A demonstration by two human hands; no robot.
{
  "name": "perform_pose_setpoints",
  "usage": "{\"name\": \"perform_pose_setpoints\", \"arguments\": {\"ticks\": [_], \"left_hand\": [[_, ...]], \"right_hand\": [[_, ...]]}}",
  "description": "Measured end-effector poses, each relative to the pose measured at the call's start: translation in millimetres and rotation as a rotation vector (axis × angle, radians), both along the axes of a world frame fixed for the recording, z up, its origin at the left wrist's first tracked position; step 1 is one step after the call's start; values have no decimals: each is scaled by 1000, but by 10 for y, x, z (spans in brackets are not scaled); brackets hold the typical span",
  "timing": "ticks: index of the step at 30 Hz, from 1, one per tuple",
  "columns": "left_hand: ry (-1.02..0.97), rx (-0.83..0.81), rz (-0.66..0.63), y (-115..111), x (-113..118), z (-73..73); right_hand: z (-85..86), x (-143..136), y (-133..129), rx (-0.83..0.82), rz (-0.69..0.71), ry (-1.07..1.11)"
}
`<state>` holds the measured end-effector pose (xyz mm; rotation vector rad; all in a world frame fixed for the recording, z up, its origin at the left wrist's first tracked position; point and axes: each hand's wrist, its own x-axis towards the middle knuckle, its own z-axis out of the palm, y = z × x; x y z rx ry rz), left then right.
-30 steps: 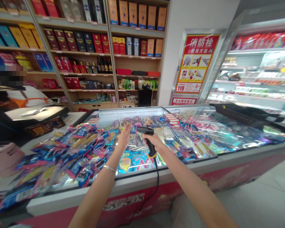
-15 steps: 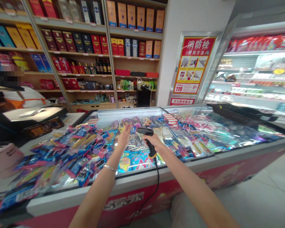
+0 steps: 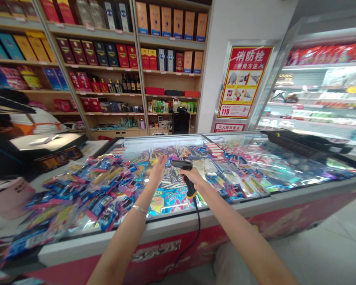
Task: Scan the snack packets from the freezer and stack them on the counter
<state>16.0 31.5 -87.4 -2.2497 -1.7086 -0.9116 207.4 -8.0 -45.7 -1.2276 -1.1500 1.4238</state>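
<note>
My right hand is wrapped round the grip of a black corded barcode scanner, whose head points left over the glass-topped freezer. Just in front of the scanner's head is my left hand, its fingers pressed together at the edge of a small blue item that I cannot make out. A heap of blue and pink snack packets lies to the left of my left arm on the glass and counter. The scanner's black cable hangs down over the freezer's front edge.
A pink container stands on the counter at the left, near a person in a white and orange garment. A black tray lies on the freezer's right part. Shelves of boxed goods stand behind, with a refrigerated display at the right.
The whole view has shifted slightly, so things appear a little further right. Both hands keep almost the same pose, with the scanner still in my right hand. The person at the left has moved somewhat.
</note>
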Motion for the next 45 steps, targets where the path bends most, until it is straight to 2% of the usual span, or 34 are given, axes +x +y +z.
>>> {"name": "perform_pose_setpoints", "arguments": {"ticks": [4,8,12,16,20,24,28,34,39,45], "left_hand": [[-69,14,63,-70,37,133],[-135,78,198,-264,-112,449],[-158,190,338,-621,-593,768],[-201,325,521,-927,-1203,900],[-282,376,662,-938,-1682,807],[-299,330,714,-773,-1925,570],[-269,346,716,-681,-1975,379],[-168,271,692,-642,-1983,278],[-150,260,702,-623,-1998,234],[-144,363,679,-692,-1976,297]], "right_hand": [[112,-51,-41,22,-12,36],[280,-215,-73,21,17,120],[449,-437,-123,-50,102,268],[568,-652,-142,-70,173,338],[568,-880,-89,-87,231,342],[417,-1122,-30,-184,373,406],[138,-1361,29,-253,442,451],[-265,-1578,88,-387,461,513],[-354,-1582,52,-396,501,505],[-370,-1571,54,-422,483,522]]}}
